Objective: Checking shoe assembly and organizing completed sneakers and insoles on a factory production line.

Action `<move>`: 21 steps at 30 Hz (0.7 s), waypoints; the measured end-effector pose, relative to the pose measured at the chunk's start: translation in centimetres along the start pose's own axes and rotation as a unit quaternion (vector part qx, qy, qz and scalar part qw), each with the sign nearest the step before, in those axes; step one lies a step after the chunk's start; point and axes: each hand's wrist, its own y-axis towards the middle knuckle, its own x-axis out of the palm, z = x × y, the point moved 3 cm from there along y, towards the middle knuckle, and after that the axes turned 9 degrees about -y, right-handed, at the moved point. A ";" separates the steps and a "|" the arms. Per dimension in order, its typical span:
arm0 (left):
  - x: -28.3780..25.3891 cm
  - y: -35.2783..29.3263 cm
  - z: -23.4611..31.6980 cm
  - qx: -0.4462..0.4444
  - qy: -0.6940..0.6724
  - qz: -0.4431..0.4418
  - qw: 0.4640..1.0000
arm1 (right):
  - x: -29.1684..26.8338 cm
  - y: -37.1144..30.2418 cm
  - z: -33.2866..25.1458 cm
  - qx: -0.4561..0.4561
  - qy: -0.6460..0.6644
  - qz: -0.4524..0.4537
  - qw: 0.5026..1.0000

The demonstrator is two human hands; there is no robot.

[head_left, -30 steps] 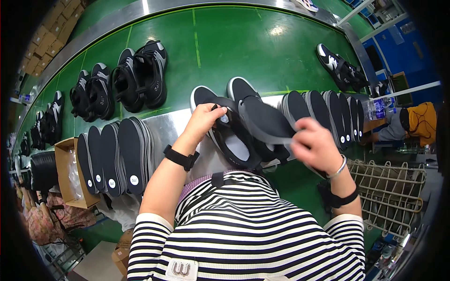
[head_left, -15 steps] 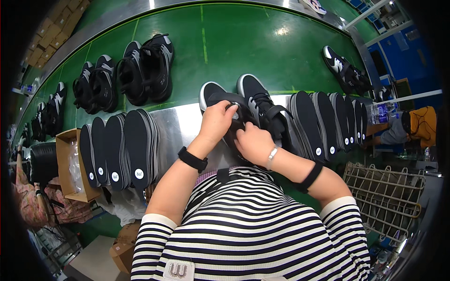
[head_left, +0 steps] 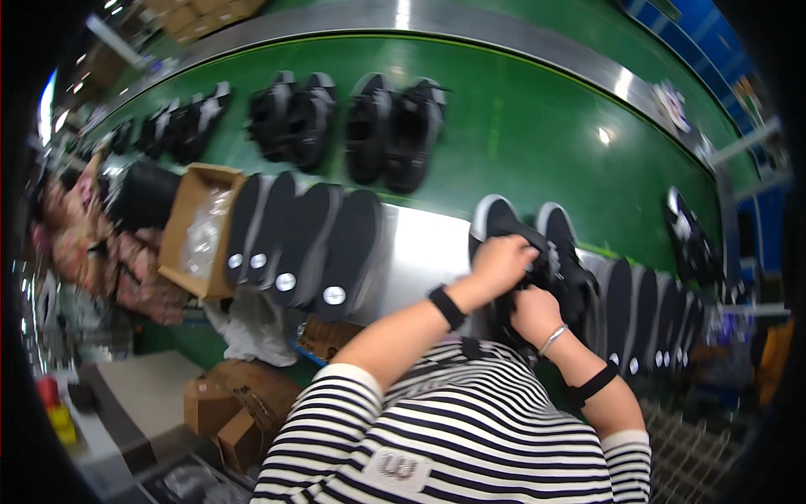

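Note:
A pair of black sneakers with pale toe edges lies in front of me, toes pointing away. Both my hands are at the left sneaker (head_left: 499,220). My left hand (head_left: 504,265), fingers closed, grips its upper near the strap. Lower down, my right hand (head_left: 536,316) is closed at the shoe's opening; its fingertips are partly hidden. The right sneaker (head_left: 561,239) lies close beside it, untouched. Motion blur hides the finer details. Stacks of black insoles with round white stickers flank the pair: left stacks (head_left: 346,248) and right stacks (head_left: 620,307).
More black sneakers (head_left: 369,126) stand in pairs on the green conveyor belt (head_left: 520,126), with another pair (head_left: 693,239) at right. An open cardboard box (head_left: 179,244) holds clear plastic. Another person (head_left: 101,244) is at far left. A wire rack (head_left: 693,445) stands lower right.
My view has swung left, so the scene sits farther right and blurred. Both hands stay on the left sneaker; my right hand looks more tightly curled.

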 end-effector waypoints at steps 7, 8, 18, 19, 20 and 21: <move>-1.4 -1.1 1.8 0.005 -0.008 0.045 0.999 | 6.6 4.0 1.8 -0.294 -0.046 -0.185 0.937; -1.6 -1.3 1.8 0.002 -0.005 0.050 0.999 | 5.7 3.8 1.3 -0.321 -0.066 -0.196 0.924; -0.9 -1.4 1.9 -0.012 -0.021 0.039 0.999 | 2.7 2.1 -0.5 -0.095 -0.267 -0.200 0.938; -1.0 -1.6 2.1 -0.011 -0.020 0.040 0.999 | 3.3 2.2 -0.1 -0.109 -0.280 -0.202 0.932; -0.9 -1.6 1.9 -0.004 -0.020 0.053 0.998 | 3.5 2.1 0.1 -0.123 -0.294 -0.203 0.926; -1.0 -1.7 2.3 -0.006 -0.013 0.049 0.999 | 3.9 2.2 0.7 -0.123 -0.294 -0.199 0.927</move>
